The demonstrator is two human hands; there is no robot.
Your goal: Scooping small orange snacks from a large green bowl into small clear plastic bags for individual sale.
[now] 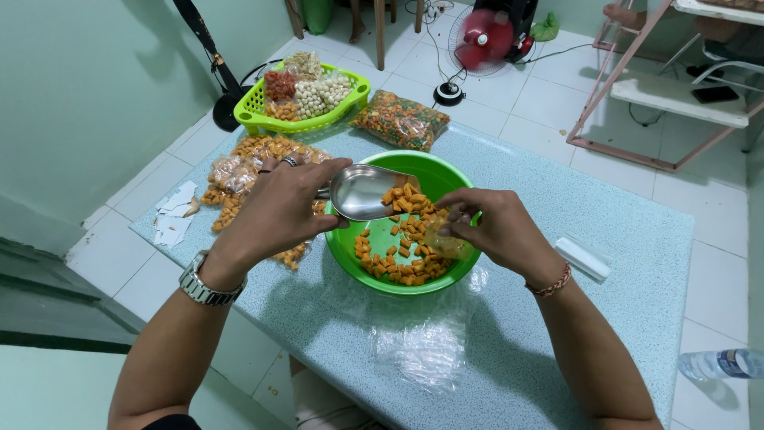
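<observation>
Scoop gripped by left hand over bowl.

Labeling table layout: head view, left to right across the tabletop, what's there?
White paper scraps → filled clear bags of orange snacks → left hand with metal scoop → green bowl of orange snack pieces → right hand holding a small clear bag → white sleeve of bags.
</observation>
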